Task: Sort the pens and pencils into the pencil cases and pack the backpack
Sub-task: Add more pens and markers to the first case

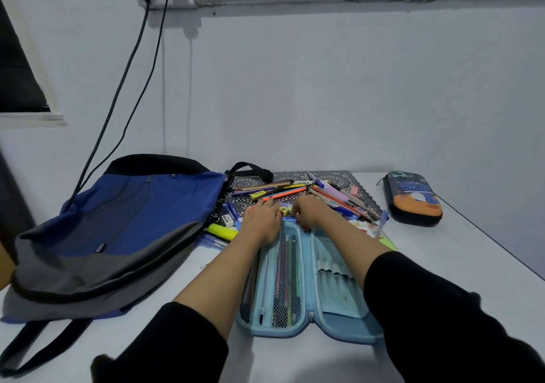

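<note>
A: Table (pixel 472 253) first: white, ran wide to both sides of the hands. Backpack (pixel 118 223), blue & grey, lay flat well left of the left hand (pixel 261 220). Couldn't tell if it was unzipped. Packing not started, I'd say.

B: And the cases?

A: Light-blue pencil case (pixel 295 282) lay spread open right under both wrists, w/ a few pencils behind the mesh in its left half. Patterned mat (pixel 333 176) sat beyond the fingertips. Dark pencil case (pixel 413 198), zipped shut, sat well right of the right hand (pixel 309 210), touching nothing.

B: Grip?

A: Left hand lay flattish, fingers stretched onto the pile of pens and pencils (pixel 295 189), pinching nothing I could see. Right hand's fingers curled down onto small bits btwn the two hands. Couldn't tell if they pinched one.

B: So which step?

A: Sorting, and early by my read: most of the pile lay loose on the mat, just past the knuckles. Next move prob. calls for lifting one pen clean out of a crossed heap, then drawing it back toward the wrists into the open case.

B: Room?

A: Short haul, nothing in the way coming back. Tight on the left: yellow highlighter (pixel 222 231) & white eraser (pixel 227 220) sat just left of the left hand, close to the backpack's edge. Open tabletop showed right of the right forearm, and the table's right edge slanted off beyond the dark case.
</note>
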